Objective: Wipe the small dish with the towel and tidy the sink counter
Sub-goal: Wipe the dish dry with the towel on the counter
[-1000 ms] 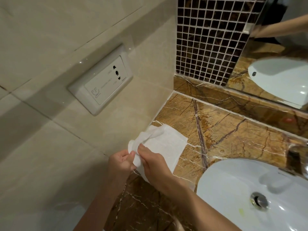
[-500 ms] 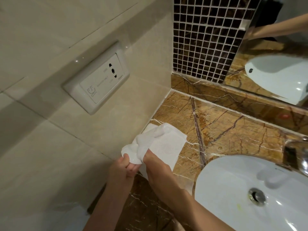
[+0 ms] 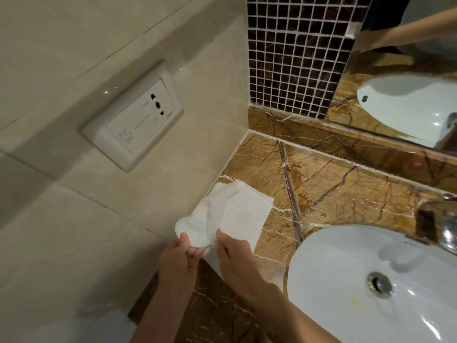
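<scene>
The dish (image 3: 191, 229) is small, white and glossy, with a soft highlight on its rounded face; only its near-left part shows, since the towel (image 3: 241, 214) wraps over its right and far sides. It is held up above the near-left part of the counter (image 3: 321, 184), close to the beige wall (image 3: 86, 231).

The left hand (image 3: 176, 258) holds the dish from below, thumb on its near rim and fingers curled under it. The right hand (image 3: 235, 256) is closed on the towel, pinching the cloth against the right side of the dish.

The towel is white with a fine woven texture. One bunched fold runs from the dish toward the far side, and a flatter, roughly rectangular sheet spreads to the right over the brown veined marble; whether that sheet rests on the counter or hangs just above it, I cannot tell.

To the right, a white oval sink (image 3: 358, 280) is set into the counter, with a metal drain (image 3: 379, 284) and a small yellowish spot near it. A chrome tap (image 3: 445, 231) stands at the far right edge. On the left wall there is a white socket (image 3: 133, 120). At the far side, dark mosaic tile (image 3: 296, 58) meets a mirror (image 3: 408, 82).
</scene>
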Tool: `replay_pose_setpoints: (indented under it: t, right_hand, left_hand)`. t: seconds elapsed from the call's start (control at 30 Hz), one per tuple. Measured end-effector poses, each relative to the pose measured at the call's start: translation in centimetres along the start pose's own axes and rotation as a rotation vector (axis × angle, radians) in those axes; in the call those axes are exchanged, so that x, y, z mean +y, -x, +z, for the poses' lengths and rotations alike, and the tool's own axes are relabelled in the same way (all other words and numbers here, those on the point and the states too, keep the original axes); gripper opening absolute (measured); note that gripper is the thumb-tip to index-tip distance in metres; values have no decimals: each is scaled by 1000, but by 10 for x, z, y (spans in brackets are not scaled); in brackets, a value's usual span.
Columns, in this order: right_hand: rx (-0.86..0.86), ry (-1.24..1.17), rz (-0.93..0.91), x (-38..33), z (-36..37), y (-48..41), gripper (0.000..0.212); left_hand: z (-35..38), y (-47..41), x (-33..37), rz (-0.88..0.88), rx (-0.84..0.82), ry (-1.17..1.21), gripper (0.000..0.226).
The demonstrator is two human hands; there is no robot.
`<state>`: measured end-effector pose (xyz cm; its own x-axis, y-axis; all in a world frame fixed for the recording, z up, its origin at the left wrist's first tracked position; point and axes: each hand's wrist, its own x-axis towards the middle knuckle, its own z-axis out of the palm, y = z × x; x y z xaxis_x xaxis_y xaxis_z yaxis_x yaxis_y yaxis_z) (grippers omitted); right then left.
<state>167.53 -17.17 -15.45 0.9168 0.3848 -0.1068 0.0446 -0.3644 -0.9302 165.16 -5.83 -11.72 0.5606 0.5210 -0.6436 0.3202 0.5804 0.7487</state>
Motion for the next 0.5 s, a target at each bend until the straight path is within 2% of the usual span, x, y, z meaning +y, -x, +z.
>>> replay_pose_setpoints:
  t: [0.17, 0.27, 0.4, 0.5]
  right_hand:
    - [8, 16, -4, -2, -1, 4, 23]
    - [30, -17, -12, -8, -8, -5, 27]
    - [-27, -21, 114, -13, -19, -21, 37]
    - [-43, -40, 105, -13, -30, -32, 36]
  left_hand:
    - [-1, 3, 1, -5, 14, -60, 14]
    - [-3, 11, 3, 13, -33, -71, 13]
    - [-8, 21, 0, 14, -87, -110, 14]
    - [-12, 24, -1, 4, -115, -73, 13]
